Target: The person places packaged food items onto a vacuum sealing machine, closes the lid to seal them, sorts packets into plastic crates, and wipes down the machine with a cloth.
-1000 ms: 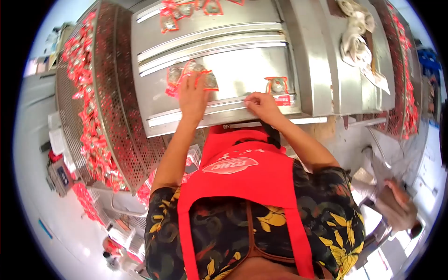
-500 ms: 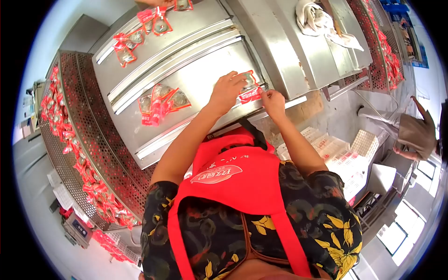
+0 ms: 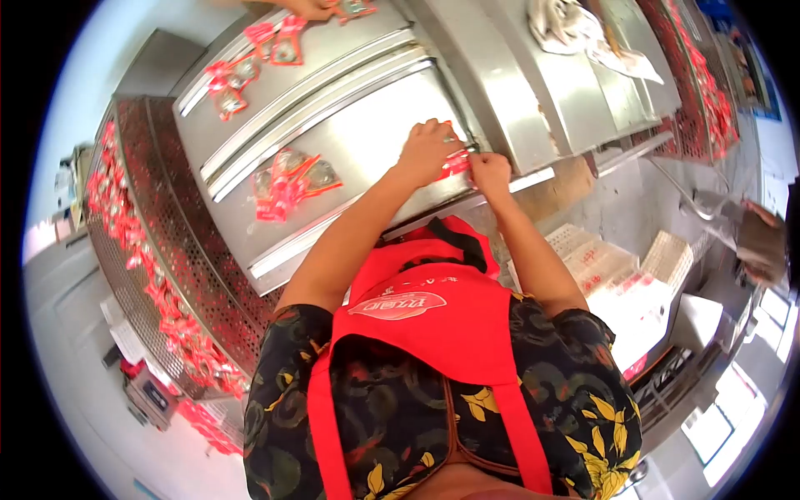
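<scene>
A red-and-clear plastic food packet (image 3: 455, 166) lies at the right end of the steel worktop, close to the sealing strip. My left hand (image 3: 428, 152) bends over its upper part with curled fingers and hides much of it. At its right edge, my right hand (image 3: 491, 173) is closed with thumb and fingers pinched together, and the packet's edge meets the fingertips. Further left on the same panel rests a cluster of several filled packets (image 3: 292, 185), apart from both hands.
Across the metal bars, a co-worker's hand (image 3: 307, 7) holds a packet (image 3: 355, 8) near more packets (image 3: 235, 77). A perforated bin (image 3: 171, 179) with red packets borders the left. A cloth (image 3: 567, 29) lies on the steel cover; white crates (image 3: 621, 287) stand at right.
My left hand's fingers have curled down further over the packet, while my right hand stays at its edge. The co-worker's hand has reached further in. A person at right has shifted toward the view's edge.
</scene>
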Available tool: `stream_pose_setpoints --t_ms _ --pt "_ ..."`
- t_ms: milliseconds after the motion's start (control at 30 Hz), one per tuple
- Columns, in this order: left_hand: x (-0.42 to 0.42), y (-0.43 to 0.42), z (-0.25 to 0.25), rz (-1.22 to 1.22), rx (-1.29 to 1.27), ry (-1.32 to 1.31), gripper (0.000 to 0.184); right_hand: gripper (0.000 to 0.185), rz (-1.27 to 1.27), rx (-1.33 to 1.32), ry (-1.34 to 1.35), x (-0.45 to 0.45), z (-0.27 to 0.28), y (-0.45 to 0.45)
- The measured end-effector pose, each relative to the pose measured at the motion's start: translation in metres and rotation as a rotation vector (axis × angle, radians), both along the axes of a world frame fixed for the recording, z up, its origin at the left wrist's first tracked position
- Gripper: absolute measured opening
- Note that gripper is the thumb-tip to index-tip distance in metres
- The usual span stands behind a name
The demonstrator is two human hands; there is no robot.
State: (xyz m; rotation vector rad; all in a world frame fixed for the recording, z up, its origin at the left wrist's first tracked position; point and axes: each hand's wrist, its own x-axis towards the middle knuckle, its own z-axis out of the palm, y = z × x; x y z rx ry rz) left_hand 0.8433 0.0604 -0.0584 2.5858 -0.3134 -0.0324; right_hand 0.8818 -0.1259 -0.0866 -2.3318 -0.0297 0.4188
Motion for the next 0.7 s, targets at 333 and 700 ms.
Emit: stream_pose_setpoints --t_ms 333,700 --pt "-0.106 0.138 0.06 0.633 0.392 0.005 0.035 0.037 0.333 -0.003 -0.035 -0.043 0.073 0.035" --pt "-0.121 0.115 0.008 0.82 -0.242 0.471 0.06 0.027 0.225 0.444 0.802 -0.057 0.051 0.143"
